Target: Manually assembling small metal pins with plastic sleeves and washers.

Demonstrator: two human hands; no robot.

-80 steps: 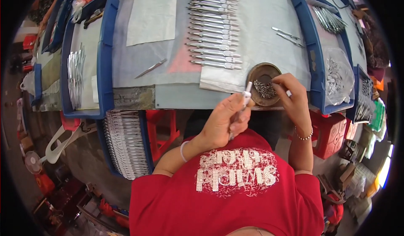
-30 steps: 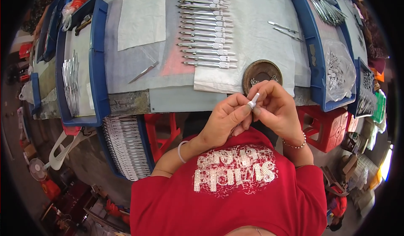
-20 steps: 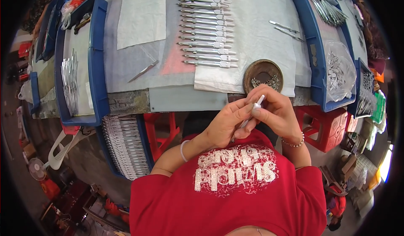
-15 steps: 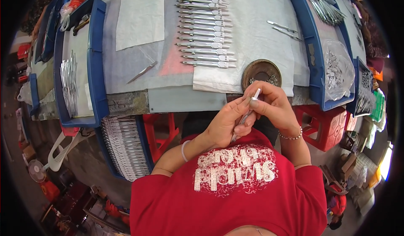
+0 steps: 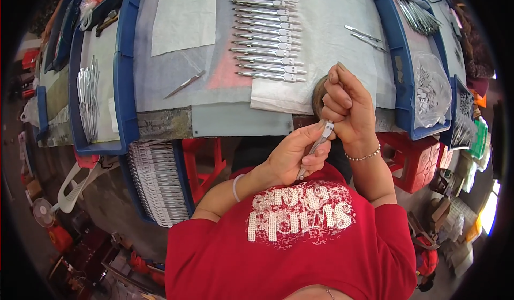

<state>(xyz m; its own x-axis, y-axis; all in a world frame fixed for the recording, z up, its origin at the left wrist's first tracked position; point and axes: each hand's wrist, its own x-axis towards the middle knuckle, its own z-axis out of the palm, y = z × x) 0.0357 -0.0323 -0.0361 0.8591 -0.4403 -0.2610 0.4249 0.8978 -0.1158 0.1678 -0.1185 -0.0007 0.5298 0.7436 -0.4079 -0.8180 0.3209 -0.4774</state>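
Observation:
In front of my chest, my left hand (image 5: 293, 153) is closed around a metal drawing compass (image 5: 326, 131), which slants with its pale head uppermost. My right hand (image 5: 350, 104) is curled just above that head, its thumb and forefinger pinched together; anything between them is too small to make out. Its lower fingers are beside the compass head, and I cannot tell if they touch it. Behind the right hand a round brown dish (image 5: 318, 95) is mostly hidden. A row of silver compasses (image 5: 273, 54) lies side by side on the covered table.
Blue trays hold metal parts at the left (image 5: 124, 80) and right (image 5: 385, 38); a plastic bag of small parts (image 5: 428, 94) lies in the right one. Two slim metal pieces (image 5: 365, 38) and a pointed tool (image 5: 184, 84) rest on the table. Red stools (image 5: 409, 163) stand below.
My right hand has risen from the compass head, fingers now pinched above it, and covers most of the dish. The left hand keeps its hold, and the compass head shows more clearly.

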